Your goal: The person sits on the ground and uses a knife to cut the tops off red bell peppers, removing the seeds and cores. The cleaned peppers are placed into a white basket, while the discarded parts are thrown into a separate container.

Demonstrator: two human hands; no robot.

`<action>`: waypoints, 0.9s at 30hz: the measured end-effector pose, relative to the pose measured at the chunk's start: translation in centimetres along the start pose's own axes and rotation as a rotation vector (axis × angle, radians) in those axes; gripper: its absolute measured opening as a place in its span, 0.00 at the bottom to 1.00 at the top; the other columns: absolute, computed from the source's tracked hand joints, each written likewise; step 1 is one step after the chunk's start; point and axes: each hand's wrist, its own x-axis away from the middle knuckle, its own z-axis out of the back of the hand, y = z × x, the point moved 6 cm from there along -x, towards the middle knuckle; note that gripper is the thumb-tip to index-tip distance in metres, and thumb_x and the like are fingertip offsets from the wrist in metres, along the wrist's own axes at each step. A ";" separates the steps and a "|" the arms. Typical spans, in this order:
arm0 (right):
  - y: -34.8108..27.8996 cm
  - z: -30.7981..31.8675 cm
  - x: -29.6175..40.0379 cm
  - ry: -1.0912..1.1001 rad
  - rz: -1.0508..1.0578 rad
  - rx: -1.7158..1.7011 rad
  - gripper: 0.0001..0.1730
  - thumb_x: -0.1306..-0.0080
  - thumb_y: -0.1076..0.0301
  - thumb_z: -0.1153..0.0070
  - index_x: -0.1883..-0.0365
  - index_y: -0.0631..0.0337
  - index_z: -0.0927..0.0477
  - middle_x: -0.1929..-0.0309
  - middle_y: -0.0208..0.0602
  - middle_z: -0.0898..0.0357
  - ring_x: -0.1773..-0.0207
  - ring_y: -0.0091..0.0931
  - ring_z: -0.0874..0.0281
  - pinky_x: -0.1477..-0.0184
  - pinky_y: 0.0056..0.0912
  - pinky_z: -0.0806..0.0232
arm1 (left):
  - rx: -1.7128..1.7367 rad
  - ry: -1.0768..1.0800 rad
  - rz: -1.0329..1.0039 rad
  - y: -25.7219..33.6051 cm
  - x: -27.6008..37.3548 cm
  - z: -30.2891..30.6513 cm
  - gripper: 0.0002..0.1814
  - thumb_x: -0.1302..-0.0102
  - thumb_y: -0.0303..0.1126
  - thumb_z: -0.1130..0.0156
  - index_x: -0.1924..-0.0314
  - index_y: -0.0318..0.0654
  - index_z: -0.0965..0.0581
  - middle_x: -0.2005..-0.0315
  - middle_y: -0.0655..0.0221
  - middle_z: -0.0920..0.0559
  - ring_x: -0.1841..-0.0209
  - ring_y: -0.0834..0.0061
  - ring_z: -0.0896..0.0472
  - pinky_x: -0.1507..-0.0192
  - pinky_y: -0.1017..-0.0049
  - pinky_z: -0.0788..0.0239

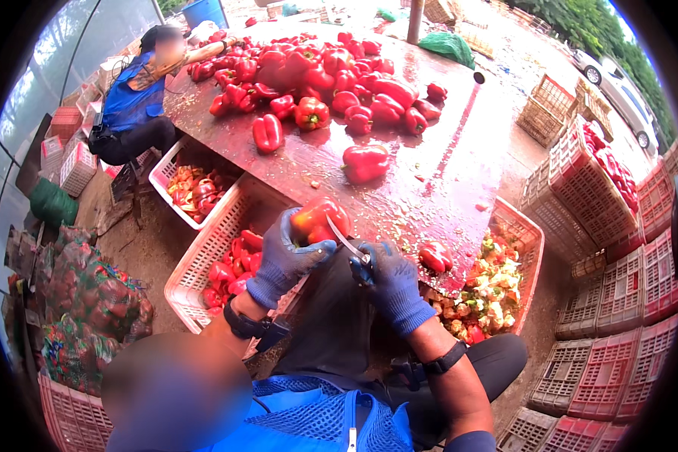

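Note:
Gloved in blue, my left hand [285, 254] grips a red bell pepper [321, 219] over the near edge of the table. A curved knife [342, 237] is held by its handle in my gloved right hand [387, 271]. Its blade reaches up to the pepper's right side; whether it cuts into the flesh cannot be told. Just right of my right hand, another red pepper [435, 256] lies on the table [418, 186]. A whole pepper [365, 164] sits farther in, before a large heap of red peppers [316, 73].
Left of my legs stands a crate [203, 271] with red pepper pieces; a crate [534, 243] of cores and trimmings is at right. A co-worker [135, 96] sits at the table's far left. Stacked crates [616, 294] line the right side. Mesh sacks [96, 294] lie left.

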 end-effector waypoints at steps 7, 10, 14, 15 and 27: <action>-3.6 -4.9 -2.7 -0.141 0.065 -0.004 0.16 0.33 0.57 0.39 0.51 0.55 0.22 0.59 0.45 0.21 0.60 0.46 0.19 0.60 0.49 0.27 | 0.063 0.065 0.178 -1.6 3.5 5.5 0.34 0.50 0.33 0.20 0.44 0.36 0.26 0.53 0.72 0.19 0.53 0.79 0.21 0.48 0.74 0.26; -6.1 -6.8 -3.3 -0.138 0.177 0.040 0.16 0.33 0.53 0.41 0.53 0.52 0.23 0.61 0.43 0.23 0.66 0.44 0.19 0.66 0.49 0.27 | 0.165 0.103 0.151 -1.8 4.2 7.1 0.33 0.48 0.35 0.21 0.44 0.35 0.26 0.52 0.70 0.19 0.51 0.78 0.21 0.44 0.74 0.27; -8.1 -8.9 -3.8 -0.140 0.229 0.073 0.16 0.33 0.51 0.42 0.56 0.52 0.24 0.62 0.41 0.25 0.69 0.41 0.19 0.69 0.48 0.26 | 0.144 0.231 0.095 -3.1 5.4 9.5 0.34 0.50 0.35 0.21 0.44 0.35 0.26 0.52 0.69 0.19 0.50 0.77 0.21 0.44 0.72 0.27; -8.4 -9.2 -4.0 -0.156 0.230 0.090 0.16 0.33 0.50 0.43 0.56 0.52 0.24 0.62 0.41 0.25 0.69 0.41 0.19 0.69 0.48 0.26 | 0.076 0.254 0.090 -3.2 5.6 9.8 0.34 0.50 0.34 0.21 0.44 0.35 0.26 0.52 0.69 0.19 0.50 0.77 0.21 0.45 0.72 0.26; -9.3 -15.2 -5.4 -0.330 0.100 0.107 0.17 0.31 0.53 0.45 0.55 0.55 0.25 0.59 0.47 0.22 0.64 0.46 0.17 0.63 0.50 0.25 | -0.629 0.431 -0.366 -1.5 7.4 11.5 0.34 0.57 0.30 0.23 0.48 0.34 0.28 0.55 0.53 0.21 0.54 0.53 0.19 0.49 0.61 0.26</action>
